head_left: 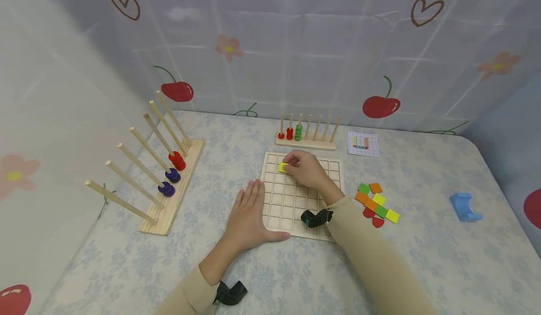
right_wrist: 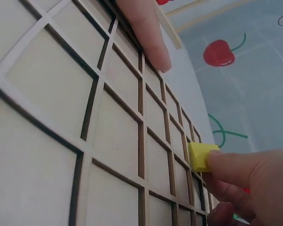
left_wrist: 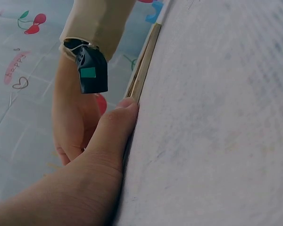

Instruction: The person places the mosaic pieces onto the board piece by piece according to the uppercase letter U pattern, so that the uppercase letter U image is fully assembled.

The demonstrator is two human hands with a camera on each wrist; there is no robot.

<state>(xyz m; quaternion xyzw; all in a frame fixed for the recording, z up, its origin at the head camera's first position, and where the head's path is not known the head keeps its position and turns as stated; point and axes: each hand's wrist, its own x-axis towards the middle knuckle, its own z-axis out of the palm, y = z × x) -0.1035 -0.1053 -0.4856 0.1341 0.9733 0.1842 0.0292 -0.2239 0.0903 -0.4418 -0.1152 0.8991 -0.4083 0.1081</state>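
My right hand (head_left: pixel 310 170) pinches a yellow square tile (head_left: pixel 282 167) between thumb and fingers, over the far left cells of a wooden grid board (head_left: pixel 276 200). Seen from the right wrist, the yellow tile (right_wrist: pixel 200 155) stands tilted against the dividers; whether it touches a cell floor, I cannot tell. My left hand (head_left: pixel 248 221) lies with straight fingers along the board's left edge, its thumb out along the near edge. In the left wrist view that thumb (left_wrist: pixel 115 120) rests against the board's side (left_wrist: pixel 144 70).
Right of the board lie several loose tiles (head_left: pixel 371 204) in orange, green, yellow and red. Behind it stand a small peg rack (head_left: pixel 306 142) with beads and a pattern card (head_left: pixel 363 144). A larger peg rack (head_left: pixel 179 200) is at left, a blue holder (head_left: pixel 464 207) at far right.
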